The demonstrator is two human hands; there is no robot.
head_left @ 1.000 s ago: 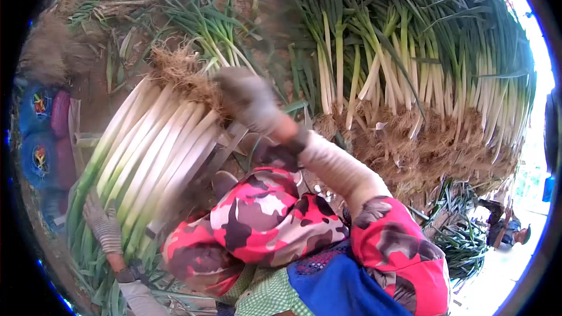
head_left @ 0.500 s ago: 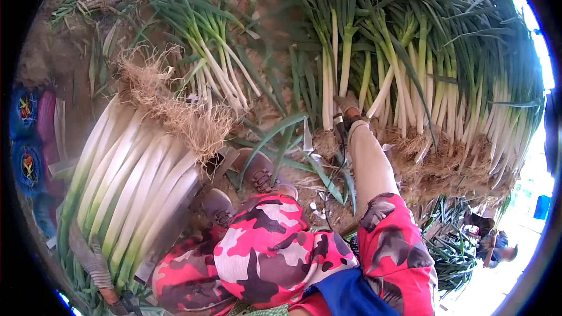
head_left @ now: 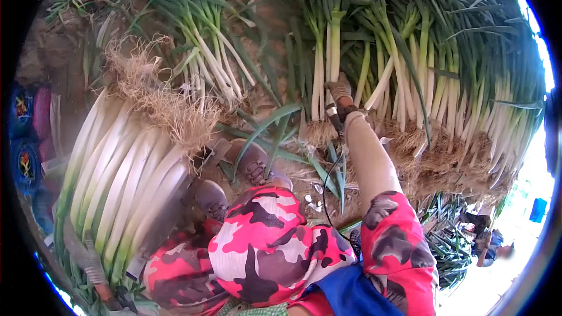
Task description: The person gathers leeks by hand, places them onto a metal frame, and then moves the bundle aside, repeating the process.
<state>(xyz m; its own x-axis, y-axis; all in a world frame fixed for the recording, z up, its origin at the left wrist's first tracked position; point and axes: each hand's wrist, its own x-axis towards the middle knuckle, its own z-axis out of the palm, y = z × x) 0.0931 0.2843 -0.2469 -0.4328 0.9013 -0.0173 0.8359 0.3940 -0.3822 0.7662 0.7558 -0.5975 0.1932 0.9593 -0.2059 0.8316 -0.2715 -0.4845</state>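
Leek stalks point(head_left: 318, 82) lying on ground at nine o'clock from nearer right hand point(head_left: 339, 90), fingers grasping whites, long axis running twelve to six; left hand point(head_left: 88, 260) resting toward eight, grip unclear.

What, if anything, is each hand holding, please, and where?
The left hand holds the bundle by its green part; the right hand, leeks by their white stalks.

Right arm point(head_left: 372, 155) stretched forward, right hand point(head_left: 339, 90) curled; left hand point(head_left: 86, 257) low at left.
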